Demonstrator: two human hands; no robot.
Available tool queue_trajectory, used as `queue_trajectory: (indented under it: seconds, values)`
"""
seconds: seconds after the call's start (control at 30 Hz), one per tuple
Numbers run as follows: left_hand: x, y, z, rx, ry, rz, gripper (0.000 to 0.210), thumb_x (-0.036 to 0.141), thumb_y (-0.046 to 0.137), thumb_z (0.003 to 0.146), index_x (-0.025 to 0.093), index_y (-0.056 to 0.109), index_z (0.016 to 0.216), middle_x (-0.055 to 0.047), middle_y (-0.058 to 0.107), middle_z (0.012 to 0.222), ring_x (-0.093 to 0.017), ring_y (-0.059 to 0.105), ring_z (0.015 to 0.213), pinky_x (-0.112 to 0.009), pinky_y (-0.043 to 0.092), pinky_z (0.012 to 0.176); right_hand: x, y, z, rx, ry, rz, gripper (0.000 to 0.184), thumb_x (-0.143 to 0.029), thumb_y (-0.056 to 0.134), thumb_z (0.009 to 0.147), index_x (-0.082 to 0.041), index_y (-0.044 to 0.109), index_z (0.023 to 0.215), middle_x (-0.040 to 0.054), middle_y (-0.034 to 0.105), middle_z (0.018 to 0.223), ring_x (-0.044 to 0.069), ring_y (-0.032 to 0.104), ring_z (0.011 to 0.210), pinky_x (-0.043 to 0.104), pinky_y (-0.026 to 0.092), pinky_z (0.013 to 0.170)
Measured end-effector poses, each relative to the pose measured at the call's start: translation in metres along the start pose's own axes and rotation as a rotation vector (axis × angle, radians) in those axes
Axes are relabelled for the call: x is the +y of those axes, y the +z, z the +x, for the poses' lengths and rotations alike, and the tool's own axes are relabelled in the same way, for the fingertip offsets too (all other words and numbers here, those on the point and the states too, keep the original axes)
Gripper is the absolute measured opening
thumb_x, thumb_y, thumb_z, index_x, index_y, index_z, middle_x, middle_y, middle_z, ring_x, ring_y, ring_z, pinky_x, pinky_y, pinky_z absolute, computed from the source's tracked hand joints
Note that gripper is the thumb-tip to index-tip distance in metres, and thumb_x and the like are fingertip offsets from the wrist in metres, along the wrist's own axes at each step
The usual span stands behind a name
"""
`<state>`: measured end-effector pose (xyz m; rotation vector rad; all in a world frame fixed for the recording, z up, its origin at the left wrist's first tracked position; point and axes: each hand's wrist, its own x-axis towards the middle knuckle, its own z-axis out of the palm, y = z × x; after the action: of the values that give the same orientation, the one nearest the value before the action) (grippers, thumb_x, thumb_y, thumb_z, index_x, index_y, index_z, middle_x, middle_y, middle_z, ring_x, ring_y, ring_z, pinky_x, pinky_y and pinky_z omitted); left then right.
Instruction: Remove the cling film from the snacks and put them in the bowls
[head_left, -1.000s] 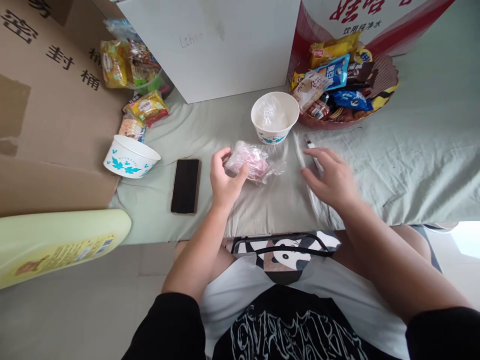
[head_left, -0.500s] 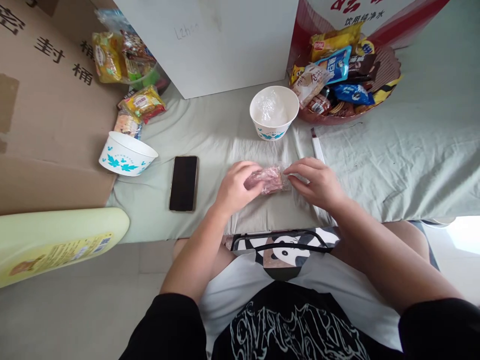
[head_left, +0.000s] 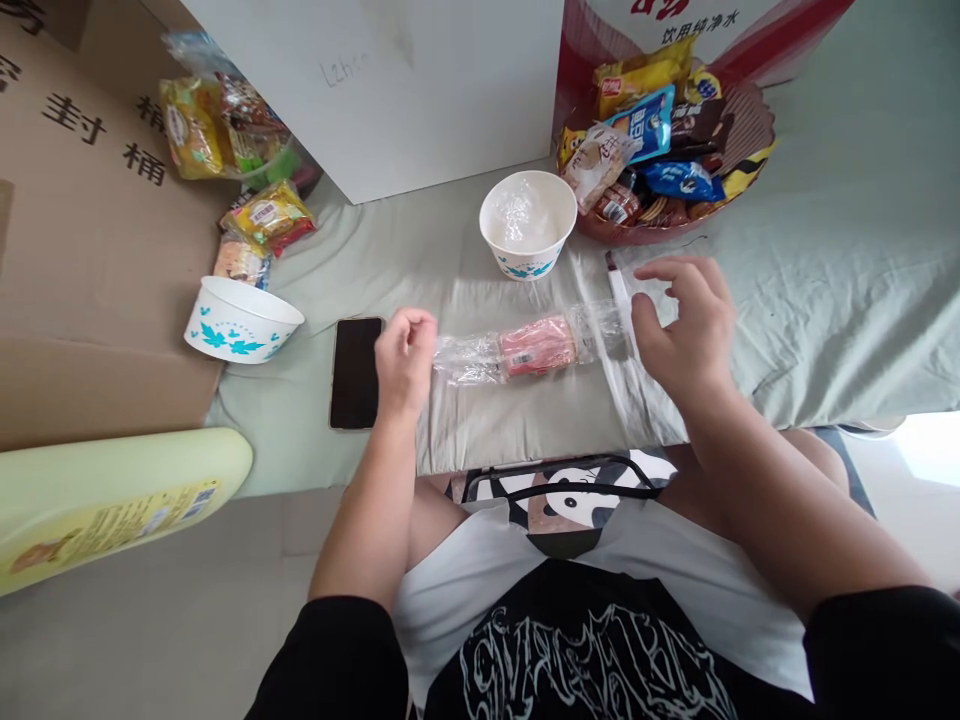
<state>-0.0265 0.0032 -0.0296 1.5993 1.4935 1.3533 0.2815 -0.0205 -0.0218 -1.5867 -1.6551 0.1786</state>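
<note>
A pink block-shaped packet (head_left: pixel 537 346) lies on the cloth, with clear plastic film (head_left: pixel 472 360) stretching out to both sides of it. My left hand (head_left: pixel 405 362) is closed at the film's left end, its fingers curled and the fingertips partly hidden. On the other side, my right hand (head_left: pixel 691 325) is open, thumb and forefinger apart, beside the film's right end. A slim white-handled tool (head_left: pixel 616 285) with a dark tip lies near that hand, partly under the film. Behind the packet stands a white paper bowl (head_left: pixel 528 262) with crumpled clear plastic inside.
A black phone (head_left: pixel 355 375) lies by my left wrist. Farther left are a tilted paper bowl (head_left: pixel 244 325), snack packets (head_left: pixel 270 215) and a cardboard box (head_left: pixel 90 250). A red basket (head_left: pixel 652 234) of snacks stands behind, right of a white box (head_left: pixel 427 110). A pale yellow bottle (head_left: pixel 150 460) sits at left.
My hands have moved apart, left hand leftward and right hand rightward. The film, bunched around the pink packet before, is now spread out to both sides. The view has shifted slightly.
</note>
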Motion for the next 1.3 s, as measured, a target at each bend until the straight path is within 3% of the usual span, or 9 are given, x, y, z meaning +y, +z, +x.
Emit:
queue_trajectory:
  seconds: [0.13, 0.27, 0.37, 0.57, 0.8, 0.9, 1.0, 1.13, 1.3]
  values:
    - [0.009, 0.011, -0.009, -0.340, 0.224, 0.241, 0.032, 0.048, 0.080, 0.076, 0.024, 0.071, 0.094, -0.008, 0.070, 0.112, -0.026, 0.065, 0.107, -0.039, 0.053, 0.097, -0.018, 0.003, -0.017, -0.224, -0.258, 0.095, 0.021, -0.025, 0.050, 0.095, -0.026, 0.070, 0.100, 0.0079, 0.072, 0.090, 0.025, 0.069, 0.086, 0.042, 0.057, 0.079]
    - [0.013, 0.013, -0.010, -0.477, 0.082, 0.321, 0.020, 0.031, 0.062, 0.090, 0.021, 0.063, 0.072, -0.001, 0.067, 0.073, -0.016, 0.059, 0.066, -0.030, 0.046, 0.066, -0.033, 0.013, -0.035, -0.557, -0.444, 0.138, 0.024, -0.021, 0.049, 0.097, -0.025, 0.072, 0.103, 0.0064, 0.077, 0.104, 0.024, 0.072, 0.094, 0.040, 0.058, 0.081]
    - [0.017, 0.009, -0.009, -0.421, 0.010, 0.302, 0.029, 0.037, 0.061, 0.092, 0.021, 0.059, 0.068, 0.003, 0.056, 0.059, -0.013, 0.048, 0.054, -0.028, 0.038, 0.057, -0.035, 0.021, -0.040, -0.592, -0.384, 0.104, 0.031, -0.019, 0.049, 0.097, -0.025, 0.070, 0.119, 0.0089, 0.075, 0.117, 0.027, 0.071, 0.105, 0.044, 0.059, 0.087]
    - [0.020, 0.009, -0.012, -0.598, -0.018, 0.353, 0.021, 0.044, 0.071, 0.087, 0.023, 0.069, 0.081, 0.006, 0.054, 0.057, -0.012, 0.047, 0.051, -0.028, 0.035, 0.053, -0.029, 0.031, -0.038, -0.553, -0.341, 0.073, 0.042, -0.020, 0.049, 0.097, -0.022, 0.062, 0.136, 0.0119, 0.074, 0.114, 0.029, 0.070, 0.099, 0.048, 0.059, 0.089]
    - [0.014, 0.012, -0.007, -0.444, -0.189, -0.161, 0.049, 0.062, 0.062, 0.092, 0.020, 0.066, 0.066, -0.010, 0.073, 0.098, -0.023, 0.072, 0.090, -0.038, 0.060, 0.074, -0.032, 0.030, -0.040, -0.493, 0.036, 0.260, 0.032, -0.036, 0.053, 0.099, -0.024, 0.065, 0.127, 0.0118, 0.069, 0.116, 0.028, 0.071, 0.100, 0.048, 0.060, 0.089]
    - [0.019, 0.016, -0.013, -0.504, -0.290, -0.415, 0.060, 0.074, 0.056, 0.090, 0.021, 0.056, 0.062, -0.012, 0.076, 0.106, -0.033, 0.074, 0.108, -0.053, 0.064, 0.080, -0.036, 0.036, -0.045, -0.510, 0.415, 0.635, 0.043, -0.054, 0.051, 0.100, -0.025, 0.059, 0.132, 0.0115, 0.071, 0.121, 0.027, 0.073, 0.096, 0.046, 0.062, 0.081]
    - [0.024, 0.015, -0.020, -0.407, -0.443, -0.614, 0.060, 0.076, 0.057, 0.088, 0.021, 0.056, 0.062, -0.009, 0.078, 0.101, -0.037, 0.072, 0.117, -0.060, 0.063, 0.085, -0.043, 0.043, -0.048, -0.618, 0.761, 1.141, 0.045, -0.061, 0.059, 0.094, -0.028, 0.062, 0.123, 0.0073, 0.075, 0.109, 0.026, 0.075, 0.093, 0.046, 0.064, 0.081]
    - [0.025, 0.002, -0.014, -0.149, -0.571, -0.919, 0.054, 0.068, 0.054, 0.093, 0.022, 0.060, 0.066, -0.003, 0.078, 0.115, -0.034, 0.063, 0.134, -0.050, 0.061, 0.098, -0.051, 0.041, -0.043, -0.645, 0.993, 1.509, 0.047, -0.060, 0.080, 0.076, -0.030, 0.066, 0.109, 0.0013, 0.075, 0.093, 0.023, 0.074, 0.087, 0.039, 0.065, 0.079]
    - [0.023, -0.022, 0.008, 0.224, -0.425, -1.119, 0.047, 0.044, 0.039, 0.106, 0.026, 0.063, 0.070, 0.011, 0.077, 0.119, -0.012, 0.065, 0.127, -0.025, 0.057, 0.097, -0.051, 0.030, -0.033, -0.584, 1.016, 1.761, 0.055, -0.057, 0.092, 0.061, -0.035, 0.070, 0.106, -0.0048, 0.076, 0.099, 0.018, 0.074, 0.092, 0.030, 0.063, 0.071]
